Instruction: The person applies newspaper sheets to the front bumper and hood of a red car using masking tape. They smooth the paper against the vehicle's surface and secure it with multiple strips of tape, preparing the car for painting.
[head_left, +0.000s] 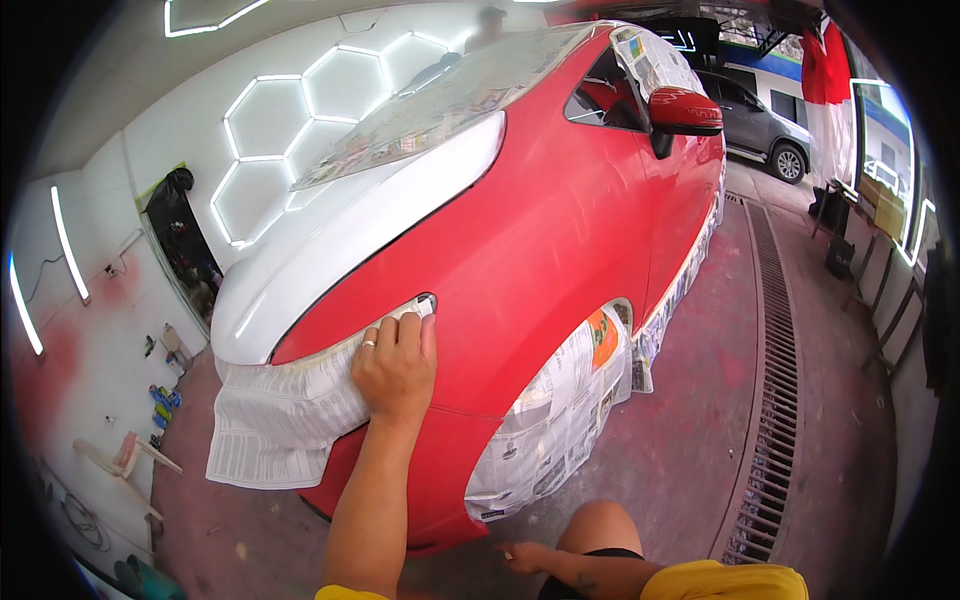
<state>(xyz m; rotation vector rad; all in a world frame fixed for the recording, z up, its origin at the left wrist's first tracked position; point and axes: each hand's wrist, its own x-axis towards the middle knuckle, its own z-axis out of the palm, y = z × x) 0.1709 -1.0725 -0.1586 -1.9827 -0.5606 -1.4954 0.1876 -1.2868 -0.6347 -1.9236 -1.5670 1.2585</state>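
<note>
My left hand (395, 365), with a ring on one finger, is at the headlight of a red car. Its fingers are closed on the upper edge of a newspaper sheet (270, 435) that covers the headlight. A pale strip of masking tape (330, 348) runs along the sheet's top edge, and the sheet's lower end hangs loose over the bumper. The red fender (480, 290) lies just right of the hand. Low down beside my bent knee is my right hand (526, 557), small in view with its fingers curled; whatever it may hold is hidden.
Taped newspaper covers the front wheel (545, 420), the windshield (440, 105) and the lower side. The hood (360, 235) is white. A floor drain grate (770, 370) runs along the right. A plastic chair (125, 455) stands at left, and a grey car (755, 115) is parked outside.
</note>
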